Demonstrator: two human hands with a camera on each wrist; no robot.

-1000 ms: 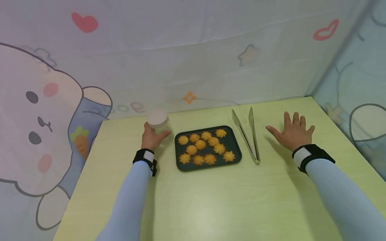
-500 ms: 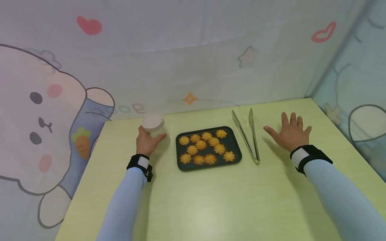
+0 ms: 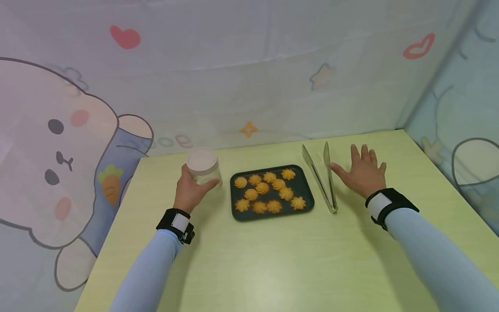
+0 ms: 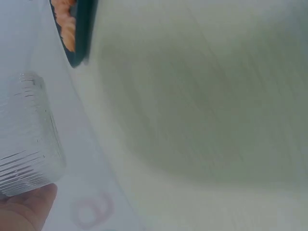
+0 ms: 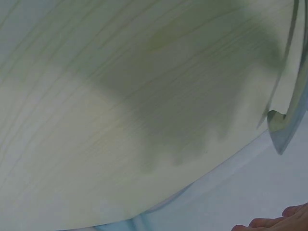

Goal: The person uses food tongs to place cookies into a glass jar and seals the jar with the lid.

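My left hand (image 3: 191, 190) grips a clear plastic jar (image 3: 208, 175) with a pale pink-white lid (image 3: 202, 160), left of the baking tray. The left wrist view shows the jar's ribbed wall (image 4: 29, 139) with the hand's fingers (image 4: 31, 207) against its lower end. Above the table, my right hand (image 3: 364, 174) is spread and holds nothing. Its thumb overlaps one arm of the metal tongs (image 3: 320, 184) in the head view. The tongs lie with their arms apart, tips pointing to the back; one tip (image 5: 281, 127) shows in the right wrist view.
Between the jar and the tongs sits a dark baking tray (image 3: 271, 216) bearing several piped golden cookies (image 3: 262, 188). All stand on a pale yellow-green table (image 3: 265, 260). A cartoon-printed cloth backdrop (image 3: 234, 86) rises along its back edge.
My left hand has drawn the jar slightly leftward, away from the tray, and a little nearer me. My right hand has moved left, closer to the tongs. The view has shifted slightly.
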